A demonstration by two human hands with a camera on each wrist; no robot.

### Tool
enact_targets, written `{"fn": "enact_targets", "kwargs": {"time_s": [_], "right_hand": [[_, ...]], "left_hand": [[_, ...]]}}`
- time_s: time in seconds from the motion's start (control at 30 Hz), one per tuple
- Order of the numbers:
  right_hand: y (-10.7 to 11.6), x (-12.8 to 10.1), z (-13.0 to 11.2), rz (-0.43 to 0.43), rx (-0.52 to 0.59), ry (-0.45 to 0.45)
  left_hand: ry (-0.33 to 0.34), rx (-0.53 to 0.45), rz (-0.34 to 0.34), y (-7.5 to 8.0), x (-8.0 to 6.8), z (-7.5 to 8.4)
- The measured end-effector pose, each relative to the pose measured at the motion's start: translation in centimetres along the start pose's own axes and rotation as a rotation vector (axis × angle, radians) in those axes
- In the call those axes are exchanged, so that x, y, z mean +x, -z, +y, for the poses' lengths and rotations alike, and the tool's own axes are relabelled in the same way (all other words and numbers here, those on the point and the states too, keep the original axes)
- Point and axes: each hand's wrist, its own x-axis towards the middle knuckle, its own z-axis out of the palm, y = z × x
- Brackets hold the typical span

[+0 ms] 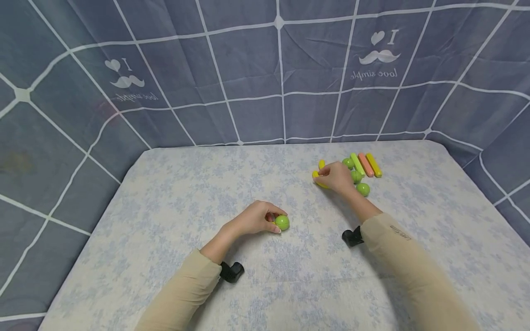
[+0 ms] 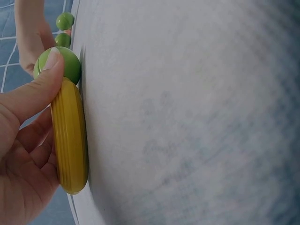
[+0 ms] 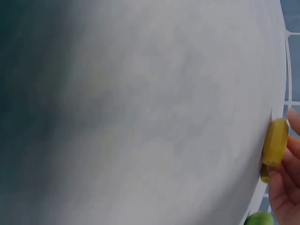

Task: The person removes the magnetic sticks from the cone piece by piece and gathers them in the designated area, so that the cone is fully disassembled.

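My left hand [image 1: 256, 218] pinches a glossy green ball [image 1: 282, 223] low over the table, left of the middle. In the left wrist view the thumb lies on this ball, and a ridged yellow bar [image 2: 70, 140] extends from it beneath the palm; in the head view the hand mostly hides that bar. Farther back and to the right, my right hand [image 1: 337, 177] grips another yellow bar [image 3: 275, 142] between thumb and fingers, close to the tabletop. Just behind those fingers lies a further yellow bar [image 1: 321, 163].
Right of my right hand several green balls [image 1: 363, 189] lie close together. Beside them, side by side, are a light green bar [image 1: 356, 164], an orange bar [image 1: 365, 164] and a yellow bar [image 1: 374, 165]. A tiled-pattern curtain [image 1: 256, 117] hangs along the table's back edge.
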Motion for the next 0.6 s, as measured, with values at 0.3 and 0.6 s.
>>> {"fn": "enact_targets", "kwargs": {"time_s": [0.3,0.6], "right_hand": [[0.67,-0.72,0.61,-0.068,0.066,0.056],[0.65,-0.57,0.87,-0.063,0.093,0.016]], "left_hand": [[0.002,0.010,0.000,0.03,0.02,-0.10],[-0.008,0.013,-0.004,-0.03,0.15,-0.06]]}}
